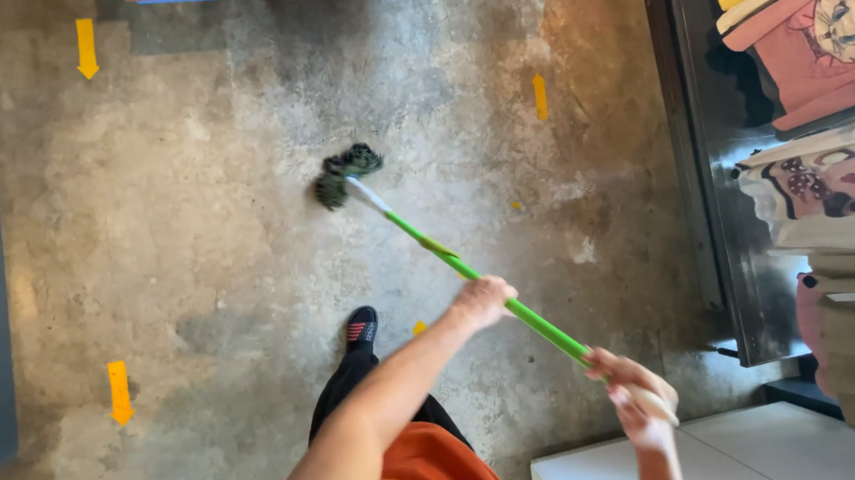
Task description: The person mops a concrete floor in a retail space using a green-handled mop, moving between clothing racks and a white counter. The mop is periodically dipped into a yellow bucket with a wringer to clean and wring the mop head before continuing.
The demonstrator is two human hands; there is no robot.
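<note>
We grip the green mop handle (470,269) with both hands: our left hand (484,301) is wrapped shut around its middle, and our right hand (637,398) is closed around its upper end. The dark, stringy mop head (341,176) rests on the mottled concrete floor (194,206), ahead of our black shoe (359,328). Folded clothes (819,32) lie stacked on the right.

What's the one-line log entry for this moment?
left hand: grips mop handle mid-shaft | right hand: grips handle end | mop head: on concrete floor
</note>
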